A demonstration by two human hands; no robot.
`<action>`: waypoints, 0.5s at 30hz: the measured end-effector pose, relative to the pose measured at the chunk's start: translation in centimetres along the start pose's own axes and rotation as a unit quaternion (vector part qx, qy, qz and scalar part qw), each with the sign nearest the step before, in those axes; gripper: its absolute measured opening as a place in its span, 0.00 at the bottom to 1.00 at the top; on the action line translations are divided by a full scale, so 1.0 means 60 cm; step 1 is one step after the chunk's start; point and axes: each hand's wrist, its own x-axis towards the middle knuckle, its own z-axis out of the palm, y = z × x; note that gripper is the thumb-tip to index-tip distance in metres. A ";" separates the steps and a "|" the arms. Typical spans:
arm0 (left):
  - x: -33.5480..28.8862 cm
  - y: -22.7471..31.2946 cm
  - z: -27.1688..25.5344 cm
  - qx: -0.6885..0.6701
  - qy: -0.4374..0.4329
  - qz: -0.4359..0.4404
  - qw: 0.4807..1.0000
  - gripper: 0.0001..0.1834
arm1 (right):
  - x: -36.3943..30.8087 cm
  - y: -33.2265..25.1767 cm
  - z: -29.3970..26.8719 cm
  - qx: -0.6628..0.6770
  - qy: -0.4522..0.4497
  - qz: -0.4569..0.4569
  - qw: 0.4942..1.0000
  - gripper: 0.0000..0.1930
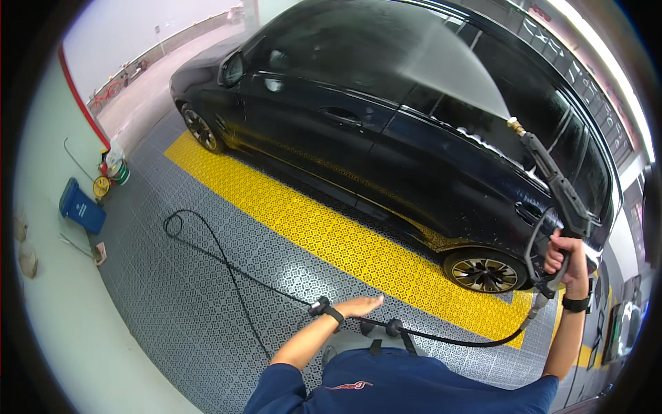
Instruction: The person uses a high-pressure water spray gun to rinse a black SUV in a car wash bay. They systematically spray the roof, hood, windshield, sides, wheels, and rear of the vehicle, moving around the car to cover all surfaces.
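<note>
My right hand (568, 257), raised at the right, is wrapped round the grip of a black pressure washer gun (552, 171). From its brass nozzle (515, 126) a fan of water (458, 69) sprays up and left over the side windows of a wet black car (345, 155). A black hose (476, 343) runs from the gun's lower end past my waist. My left hand (358, 306) is held out low in front of me, fingers stretched and holding nothing, just above the hose. A dark band circles each wrist.
Hose loops (207, 228) lie on the grey grid floor (158, 276), beside a yellow strip (296, 200) along the car. By the left wall stand a blue bin (83, 207) and a green-and-white bucket (120, 172). A rear wheel (486, 272) is near my right.
</note>
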 end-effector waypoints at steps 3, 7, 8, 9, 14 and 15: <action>0.011 -0.024 0.095 -0.024 -0.144 -0.081 0.986 0.54 | -0.043 -0.027 -0.095 0.000 0.005 -0.024 1.000 0.04; -0.016 -0.040 0.179 0.005 -0.206 -0.121 0.971 0.53 | -0.088 -0.038 -0.202 0.015 -0.016 -0.068 0.997 0.03; -0.006 -0.041 0.193 0.037 -0.215 -0.129 0.967 0.52 | -0.084 -0.037 -0.226 0.018 0.024 -0.075 0.997 0.02; -0.001 -0.042 0.214 0.042 -0.183 -0.114 0.976 0.45 | -0.088 -0.032 -0.248 0.009 0.009 -0.081 0.997 0.02; 0.090 -0.022 0.342 0.205 0.109 0.049 0.971 0.36 | -0.086 0.005 -0.349 0.027 -0.016 -0.046 0.998 0.06; 0.125 -0.013 0.368 0.211 0.142 0.071 0.964 0.35 | -0.082 0.010 -0.369 0.020 -0.020 -0.026 0.999 0.05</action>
